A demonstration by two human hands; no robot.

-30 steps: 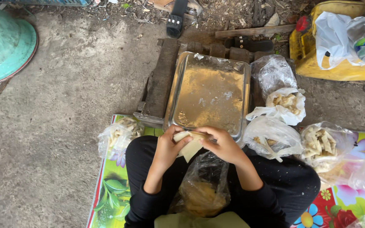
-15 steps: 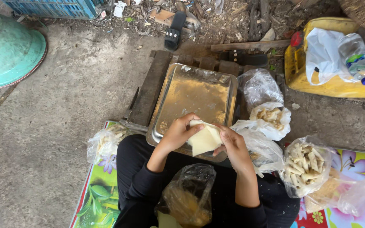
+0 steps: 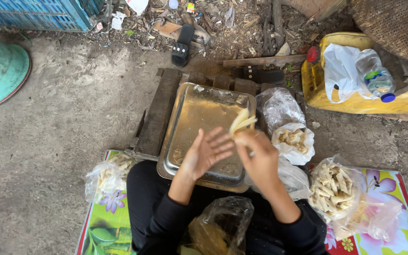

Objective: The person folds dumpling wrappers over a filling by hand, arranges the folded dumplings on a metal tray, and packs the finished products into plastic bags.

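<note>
Right-hand grip pinching a pale wrapper over the tray, left hand spread beside it.

I see my right hand with its grip pressed around a thin, pale yellow pastry wrapper, whose free end sticks up above the fingers; my left hand is spread flat, fingers fanned, just beside it and holding nothing. Both hover over the rectangular, greasy metal tray, which carries no finished pieces. To my right, a clear plastic bag of pale rolled sticks is well filled, and a smaller white bag of the same pieces sits near the tray, so I judge many rolls are done. A clear bag of yellowish filling on my lap suggests more is left.
</note>
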